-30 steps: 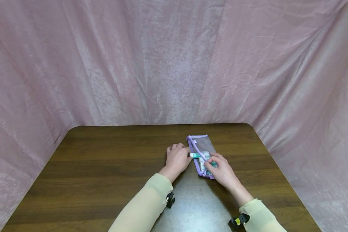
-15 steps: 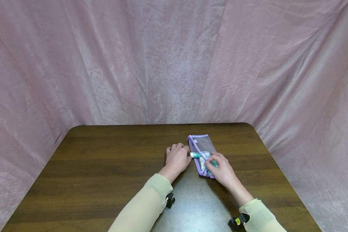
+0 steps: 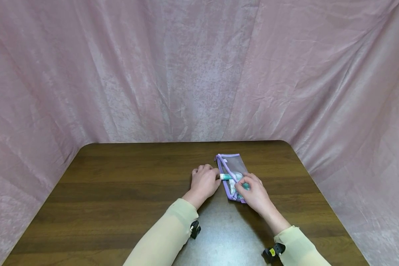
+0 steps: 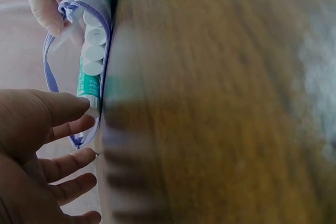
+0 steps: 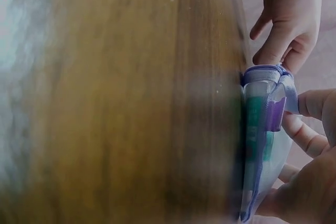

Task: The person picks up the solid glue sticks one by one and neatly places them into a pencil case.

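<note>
A see-through zip pouch with purple edging lies on the table, its zip side gaping toward the left. A white-and-green glue stick sticks partway out of that opening. My left hand pinches the stick's outer end between thumb and index finger, the other fingers spread apart. On the pouch's right side, my right hand pinches the upper zip edge and lifts it. Several white-capped sticks lie in a row inside the pouch. In the right wrist view a purple tab shows at the pouch's near end.
The brown wooden table extends around the pouch on all sides, with rounded far corners. Behind and beside it hangs a pink velvety curtain. Each wrist carries a small black camera.
The glue stick has shifted slightly right, a little deeper into the pouch, together with my left fingertips. My right hand stays on the zip edge, nearly still.
</note>
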The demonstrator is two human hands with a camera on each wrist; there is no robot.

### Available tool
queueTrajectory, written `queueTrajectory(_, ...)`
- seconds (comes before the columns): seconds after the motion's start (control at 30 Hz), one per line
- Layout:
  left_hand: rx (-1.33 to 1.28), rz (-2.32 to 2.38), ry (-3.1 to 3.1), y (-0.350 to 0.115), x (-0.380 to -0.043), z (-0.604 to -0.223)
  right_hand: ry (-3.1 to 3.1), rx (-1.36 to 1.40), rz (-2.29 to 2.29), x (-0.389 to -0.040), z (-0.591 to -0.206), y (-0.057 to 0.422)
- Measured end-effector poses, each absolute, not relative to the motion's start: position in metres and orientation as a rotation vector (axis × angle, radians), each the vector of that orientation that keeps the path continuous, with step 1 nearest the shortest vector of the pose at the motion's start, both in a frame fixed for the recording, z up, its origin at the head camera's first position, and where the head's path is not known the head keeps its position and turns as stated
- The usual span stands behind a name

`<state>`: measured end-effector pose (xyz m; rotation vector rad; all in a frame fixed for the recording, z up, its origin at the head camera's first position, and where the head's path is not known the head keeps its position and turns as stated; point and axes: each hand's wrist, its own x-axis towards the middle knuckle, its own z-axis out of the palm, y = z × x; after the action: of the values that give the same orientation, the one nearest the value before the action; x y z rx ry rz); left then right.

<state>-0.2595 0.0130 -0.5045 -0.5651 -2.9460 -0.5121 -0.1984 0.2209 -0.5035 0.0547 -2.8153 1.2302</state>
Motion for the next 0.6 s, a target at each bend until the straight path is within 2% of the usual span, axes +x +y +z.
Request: queueTrajectory(0.6, -0.662, -0.505, -2.940, 0.0231, -0.2518, -0.5070, -2.792, 0.132, 1.132, -0.2004, -0.5036, 0.2156)
